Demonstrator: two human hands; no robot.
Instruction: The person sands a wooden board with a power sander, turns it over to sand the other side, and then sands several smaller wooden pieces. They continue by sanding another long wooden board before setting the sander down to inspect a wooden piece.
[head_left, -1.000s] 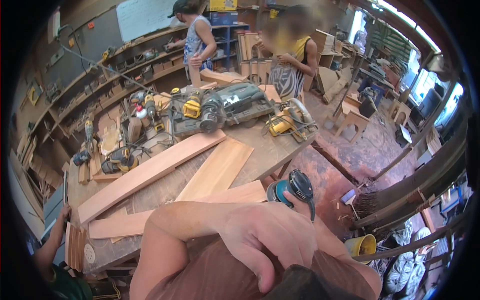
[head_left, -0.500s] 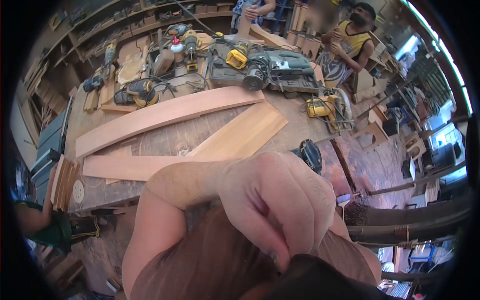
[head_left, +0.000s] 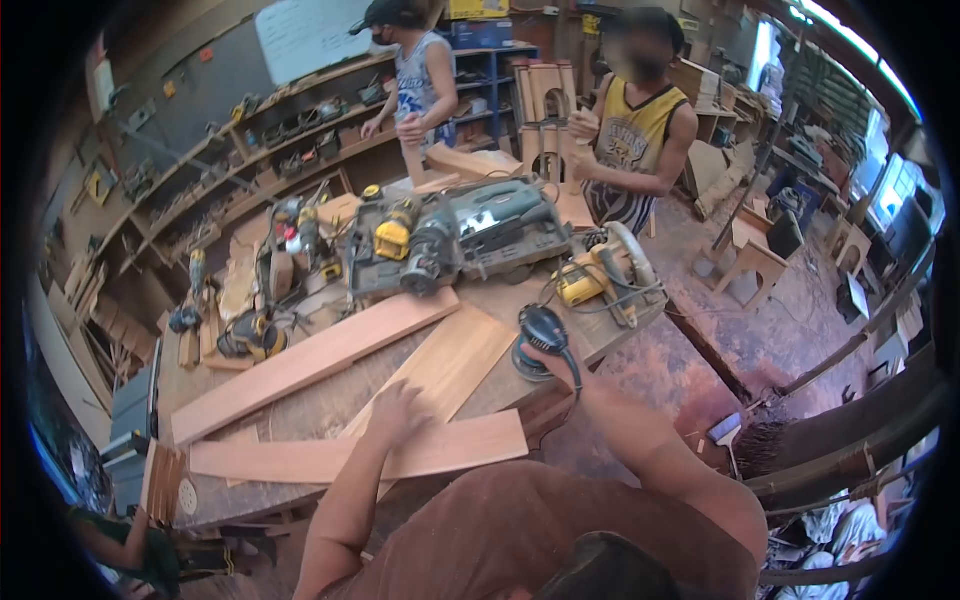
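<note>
On workbench, left hand (head_left: 397, 410) flat on board (head_left: 440, 370), right hand (head_left: 548, 357) gripping sander (head_left: 540, 335)

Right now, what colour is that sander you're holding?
The sander is dark teal and black; head view.

The left hand (head_left: 398, 412) lies flat, fingers spread, on the angled plank (head_left: 455, 358) where it meets the near plank (head_left: 300, 460). The right hand (head_left: 560, 368) grips an orbital sander (head_left: 540, 330) standing on the surface (head_left: 325, 400), just beside the angled plank.
</note>
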